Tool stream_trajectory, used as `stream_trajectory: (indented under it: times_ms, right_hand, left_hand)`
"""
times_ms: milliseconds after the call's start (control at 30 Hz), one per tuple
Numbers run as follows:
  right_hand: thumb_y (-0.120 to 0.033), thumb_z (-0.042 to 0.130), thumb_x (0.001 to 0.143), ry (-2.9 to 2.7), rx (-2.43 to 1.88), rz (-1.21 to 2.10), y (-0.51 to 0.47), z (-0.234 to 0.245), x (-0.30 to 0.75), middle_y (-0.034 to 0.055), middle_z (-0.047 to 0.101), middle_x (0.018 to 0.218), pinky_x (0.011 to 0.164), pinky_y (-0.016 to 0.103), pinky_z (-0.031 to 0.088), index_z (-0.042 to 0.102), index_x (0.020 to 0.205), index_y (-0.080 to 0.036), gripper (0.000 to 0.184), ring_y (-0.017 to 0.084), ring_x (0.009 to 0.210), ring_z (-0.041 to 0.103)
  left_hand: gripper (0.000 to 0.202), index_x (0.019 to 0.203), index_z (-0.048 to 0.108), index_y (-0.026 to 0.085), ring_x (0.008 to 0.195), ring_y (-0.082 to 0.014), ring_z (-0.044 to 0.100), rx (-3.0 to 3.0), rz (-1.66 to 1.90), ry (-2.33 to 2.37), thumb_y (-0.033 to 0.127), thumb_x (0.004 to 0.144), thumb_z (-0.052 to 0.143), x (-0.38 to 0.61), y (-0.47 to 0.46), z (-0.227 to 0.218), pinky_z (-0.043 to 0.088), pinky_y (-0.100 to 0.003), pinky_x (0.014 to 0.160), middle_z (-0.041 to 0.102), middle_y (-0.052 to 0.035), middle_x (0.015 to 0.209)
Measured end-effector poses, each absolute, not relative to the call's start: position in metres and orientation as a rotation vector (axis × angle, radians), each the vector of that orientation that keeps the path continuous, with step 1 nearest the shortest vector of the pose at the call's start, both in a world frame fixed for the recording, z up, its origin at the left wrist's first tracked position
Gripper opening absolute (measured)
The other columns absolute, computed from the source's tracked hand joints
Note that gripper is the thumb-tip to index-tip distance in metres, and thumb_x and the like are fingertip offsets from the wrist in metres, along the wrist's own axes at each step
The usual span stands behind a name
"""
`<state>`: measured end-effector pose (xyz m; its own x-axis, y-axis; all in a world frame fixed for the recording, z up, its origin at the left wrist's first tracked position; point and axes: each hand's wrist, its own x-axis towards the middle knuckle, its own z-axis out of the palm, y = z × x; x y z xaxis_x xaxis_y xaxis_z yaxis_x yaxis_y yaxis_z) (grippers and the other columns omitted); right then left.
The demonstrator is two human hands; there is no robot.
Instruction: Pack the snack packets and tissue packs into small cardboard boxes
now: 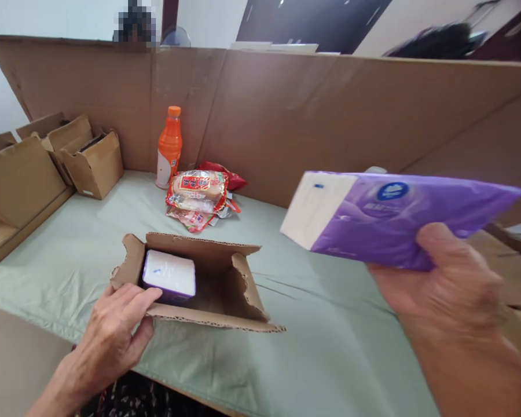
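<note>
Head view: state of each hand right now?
Left hand: open, resting on the near flap of the cardboard box.
Right hand: closed on the purple tissue pack, held in the air.

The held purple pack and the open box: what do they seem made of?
The held purple pack looks like glossy plastic film over white tissue paper; it shines. The open box is matte brown corrugated cardboard; fluted edges show.

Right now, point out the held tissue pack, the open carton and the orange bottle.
held tissue pack (386,220), head view, purple side face.
open carton (247,284), head view, right flap.
orange bottle (169,142), head view, orange body.
</note>
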<state>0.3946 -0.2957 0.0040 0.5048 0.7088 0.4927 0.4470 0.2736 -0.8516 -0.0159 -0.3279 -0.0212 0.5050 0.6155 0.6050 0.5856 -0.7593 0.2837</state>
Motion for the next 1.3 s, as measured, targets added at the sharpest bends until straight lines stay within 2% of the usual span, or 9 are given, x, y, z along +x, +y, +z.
stream_trajectory:
  times_ms: [133,267,400,500,633,733,833,1033,1300]
  right_hand:
    - [-0.054,0.075,0.071,-1.023,-1.181,0.638,-0.303,0.016,0.319,0.0114,0.076,0.107,0.080,0.052,0.061,0.068,0.108,-0.025,0.047,0.033,0.096,0.073]
    - [-0.054,0.078,0.075,-1.280,-1.119,0.787,-0.303,0.012,0.271,0.0080,0.075,0.115,0.084,0.044,0.062,0.060,0.124,-0.026,0.060,0.027,0.098,0.073]
    - [-0.051,0.078,0.077,-1.635,-1.254,0.568,-0.314,0.018,0.266,0.0084,0.072,0.123,0.085,0.041,0.061,0.055,0.136,-0.024,0.068,0.027,0.106,0.071]
    - [-0.049,0.076,0.081,-1.898,-1.406,0.198,-0.327,0.032,0.276,0.0089,0.072,0.123,0.087,0.042,0.060,0.057,0.136,-0.024,0.063,0.028,0.104,0.071]
    - [-0.041,0.070,0.087,-2.157,-1.367,-0.239,-0.337,0.049,0.282,0.0117,0.070,0.126,0.092,0.045,0.058,0.054,0.139,-0.022,0.057,0.030,0.110,0.068]
    - [-0.034,0.067,0.088,-2.326,-1.341,-0.405,-0.335,0.056,0.277,0.0123,0.071,0.123,0.084,0.042,0.058,0.055,0.136,-0.020,0.052,0.031,0.109,0.068]
    - [-0.029,0.066,0.085,-2.471,-1.350,-0.449,-0.328,0.059,0.267,0.0122,0.072,0.118,0.075,0.038,0.057,0.059,0.129,-0.019,0.046,0.030,0.102,0.068]
    - [-0.030,0.067,0.084,-2.598,-1.454,-0.341,-0.312,0.054,0.244,0.0125,0.072,0.115,0.075,0.041,0.056,0.064,0.119,-0.019,0.037,0.030,0.098,0.067]
    - [-0.037,0.064,0.090,-2.461,-1.446,-0.118,-0.319,0.044,0.251,0.0124,0.069,0.126,0.089,0.042,0.056,0.056,0.136,-0.018,0.051,0.030,0.113,0.064]
  left_hand:
    - [0.030,0.114,0.060,0.019,0.075,-0.0172,0.070,2.709,1.121,1.075,0.005,0.091,0.048,-0.015,-0.327,-0.020,0.050,-0.030,0.066,0.072,-0.0023,0.085]
    - [0.024,0.100,0.060,0.020,0.073,-0.0177,0.069,2.724,1.074,1.081,0.005,0.088,0.046,-0.016,-0.327,-0.016,0.049,-0.031,0.065,0.071,-0.0015,0.081]
    - [0.023,0.093,0.060,0.020,0.073,-0.0183,0.068,2.724,0.989,1.102,0.004,0.085,0.046,-0.017,-0.328,-0.014,0.048,-0.031,0.065,0.070,-0.0015,0.079]
    - [0.022,0.092,0.060,0.019,0.072,-0.0191,0.068,2.717,1.002,1.078,0.004,0.085,0.047,-0.018,-0.327,-0.017,0.047,-0.032,0.065,0.069,-0.0014,0.078]
    - [0.020,0.093,0.060,0.019,0.074,-0.0199,0.068,2.694,1.047,1.069,0.005,0.089,0.047,-0.017,-0.325,-0.021,0.048,-0.033,0.068,0.069,-0.0017,0.080]
    - [0.019,0.094,0.060,0.019,0.076,-0.0202,0.068,2.692,1.038,1.072,0.006,0.090,0.047,-0.017,-0.324,-0.023,0.047,-0.034,0.069,0.070,-0.0022,0.082]
    - [0.020,0.093,0.060,0.019,0.076,-0.0205,0.068,2.693,1.011,1.071,0.005,0.088,0.047,-0.017,-0.326,-0.024,0.046,-0.033,0.068,0.069,-0.0022,0.082]
    - [0.020,0.090,0.061,0.019,0.077,-0.0221,0.066,2.687,0.920,1.114,0.004,0.084,0.049,-0.019,-0.329,-0.026,0.046,-0.035,0.069,0.070,-0.0039,0.085]
    - [0.024,0.096,0.060,0.020,0.080,-0.0215,0.067,2.652,1.028,1.083,0.003,0.084,0.048,-0.024,-0.328,-0.033,0.046,-0.034,0.071,0.070,-0.0033,0.087]
